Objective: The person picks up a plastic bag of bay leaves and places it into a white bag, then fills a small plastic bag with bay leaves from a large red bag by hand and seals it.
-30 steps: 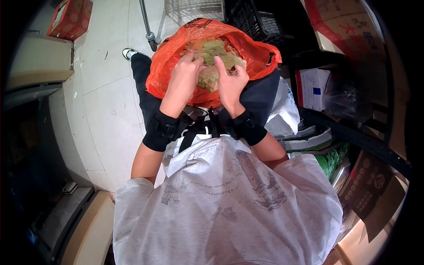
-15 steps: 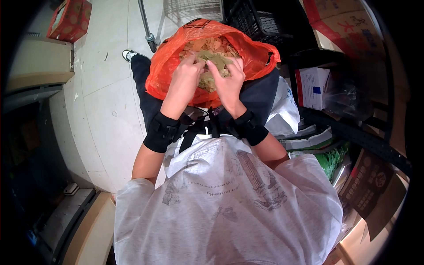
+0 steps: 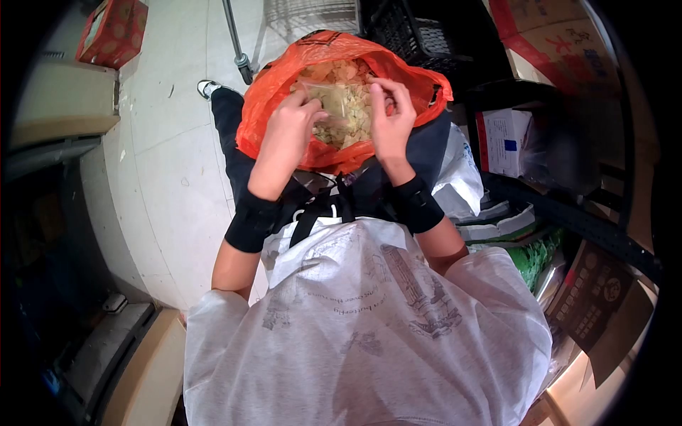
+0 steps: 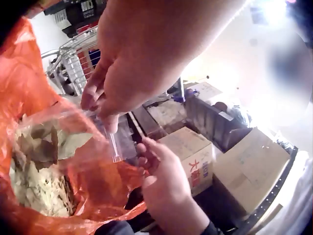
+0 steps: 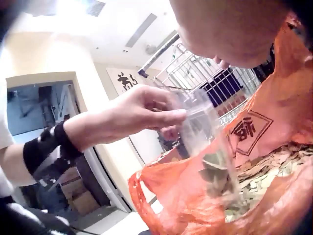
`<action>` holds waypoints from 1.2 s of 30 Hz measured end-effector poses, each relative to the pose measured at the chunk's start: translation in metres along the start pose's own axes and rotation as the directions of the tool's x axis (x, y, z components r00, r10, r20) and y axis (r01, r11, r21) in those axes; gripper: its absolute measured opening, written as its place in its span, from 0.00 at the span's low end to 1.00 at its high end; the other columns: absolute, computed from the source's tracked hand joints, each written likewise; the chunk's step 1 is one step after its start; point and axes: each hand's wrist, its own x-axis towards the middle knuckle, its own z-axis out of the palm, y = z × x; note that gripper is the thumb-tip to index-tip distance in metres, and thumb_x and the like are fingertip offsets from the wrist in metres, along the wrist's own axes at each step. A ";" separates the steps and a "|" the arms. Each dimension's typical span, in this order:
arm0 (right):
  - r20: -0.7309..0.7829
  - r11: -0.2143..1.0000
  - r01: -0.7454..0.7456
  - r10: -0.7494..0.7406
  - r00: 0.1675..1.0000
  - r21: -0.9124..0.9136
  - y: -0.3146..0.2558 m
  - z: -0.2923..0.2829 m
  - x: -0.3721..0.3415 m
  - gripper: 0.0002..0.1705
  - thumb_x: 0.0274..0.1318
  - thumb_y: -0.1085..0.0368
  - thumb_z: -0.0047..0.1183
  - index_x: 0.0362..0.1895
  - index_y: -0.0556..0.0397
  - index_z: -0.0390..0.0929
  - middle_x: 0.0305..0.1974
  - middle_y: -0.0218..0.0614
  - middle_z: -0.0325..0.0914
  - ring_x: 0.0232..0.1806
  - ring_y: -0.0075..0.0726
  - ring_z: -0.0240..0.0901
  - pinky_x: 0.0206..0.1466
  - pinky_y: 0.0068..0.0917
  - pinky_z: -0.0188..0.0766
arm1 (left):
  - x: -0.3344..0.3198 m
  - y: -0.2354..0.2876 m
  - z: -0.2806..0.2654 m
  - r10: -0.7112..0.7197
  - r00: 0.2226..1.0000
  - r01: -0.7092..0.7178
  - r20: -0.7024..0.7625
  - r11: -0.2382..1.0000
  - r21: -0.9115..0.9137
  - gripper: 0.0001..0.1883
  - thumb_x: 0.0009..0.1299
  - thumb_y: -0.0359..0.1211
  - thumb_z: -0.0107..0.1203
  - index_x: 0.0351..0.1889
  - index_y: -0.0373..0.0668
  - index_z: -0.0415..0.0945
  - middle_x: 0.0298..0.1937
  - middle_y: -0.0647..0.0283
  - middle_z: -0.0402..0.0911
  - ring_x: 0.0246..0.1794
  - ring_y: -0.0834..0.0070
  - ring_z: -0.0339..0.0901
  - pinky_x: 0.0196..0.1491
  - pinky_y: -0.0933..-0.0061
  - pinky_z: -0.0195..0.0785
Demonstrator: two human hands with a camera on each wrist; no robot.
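My left hand (image 3: pixel 288 135) pinches the top of a clear zip bag (image 3: pixel 330 99). Flat, dry green-brown leaves (image 4: pixel 71 144) show through the plastic, with the zip strip near the left fingertips. To the right is my right hand (image 3: pixel 394 124), thumb and index finger parted, loosely bent and apart from the zip bag in the head view. Both hands are over a large orange plastic bag (image 3: pixel 259 117) across the lap, its mouth spread wide. Broken dry leaves (image 3: pixel 352 128) fill it. In the right wrist view the zip bag hangs from the left hand (image 5: pixel 142 112) above them.
A black plastic crate (image 3: pixel 426 42) and a wire cart (image 5: pixel 205 73) stand beyond the orange bag. Cardboard boxes (image 3: pixel 561 42) line the right, with a white box (image 3: pixel 504 142) on a dark shelf. A metal pole on a caster (image 3: pixel 245 67) stands at the left.
Both hands were together at the leaves; now they have parted, the right moving right. The zip bag shows clearly under the left hand, and more of the loose leaves is exposed.
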 end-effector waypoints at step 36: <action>0.218 0.593 -0.627 0.791 0.571 -0.505 0.251 0.111 0.082 0.45 0.51 0.46 0.71 0.71 0.53 0.75 0.72 0.47 0.75 0.70 0.50 0.75 0.72 0.40 0.68 | -0.060 0.009 -0.032 -0.142 0.982 0.138 -0.122 0.990 -0.040 0.08 0.68 0.26 0.70 0.35 0.32 0.81 0.40 0.53 0.81 0.36 0.52 0.81 0.39 0.57 0.74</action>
